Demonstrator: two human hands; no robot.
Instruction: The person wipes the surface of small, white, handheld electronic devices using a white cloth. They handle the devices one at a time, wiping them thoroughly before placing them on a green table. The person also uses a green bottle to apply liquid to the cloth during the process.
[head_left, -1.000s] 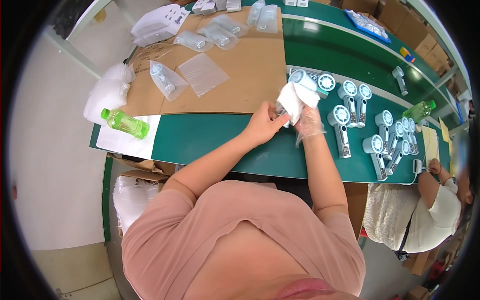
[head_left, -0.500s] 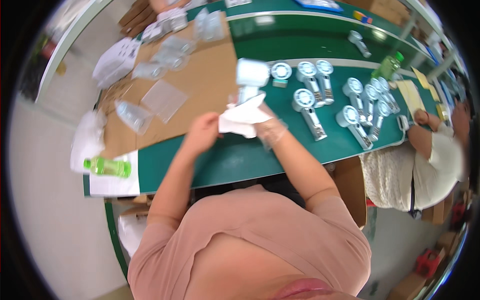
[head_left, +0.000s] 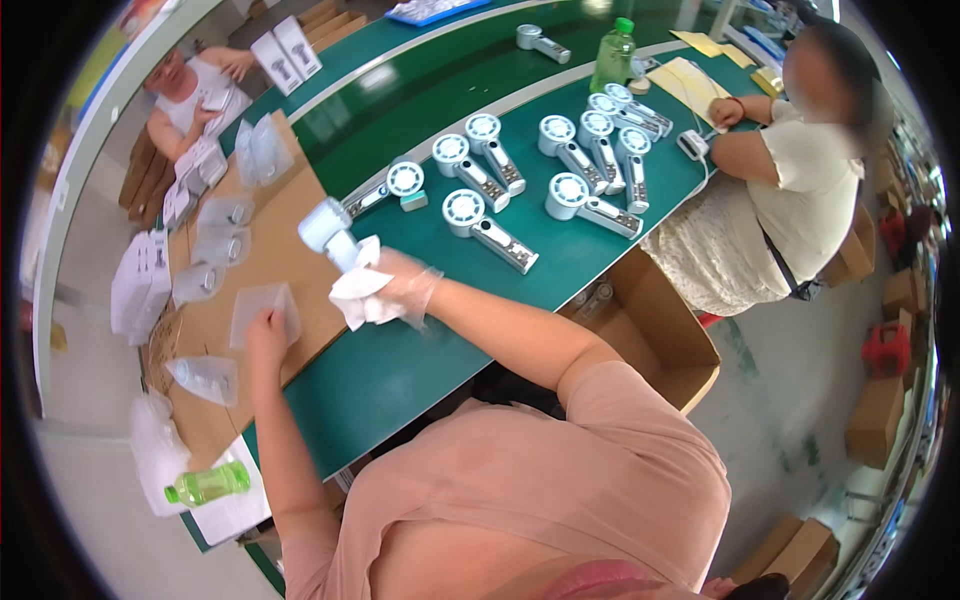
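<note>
My right hand (head_left: 408, 285), in a thin clear plastic glove, grips a pale blue handheld fan (head_left: 326, 226) by its handle, with a crumpled white cloth (head_left: 358, 298) in the same grasp. The fan's head points toward the far left, above the cardboard's edge. My left hand (head_left: 264, 337) is closed at the near edge of a flat clear plastic bag (head_left: 284, 303) on the cardboard sheet (head_left: 215, 385); the fingertips are partly hidden. Nearby on the sheet lie several bagged fans, one of them a bagged fan (head_left: 205, 379) beside my left wrist.
Several unbagged fans (head_left: 490, 232) lie on the green table (head_left: 400, 385). Green bottles stand at the far right (head_left: 612, 58) and lie at near left (head_left: 210, 484). A co-worker (head_left: 780, 170) sits at right, another person (head_left: 200, 100) far left. An open carton (head_left: 665, 345) sits below the table edge.
The view has swung to the right. My left hand has gone from beside the cloth to the flat plastic bag. My right hand still holds the fan and cloth.
</note>
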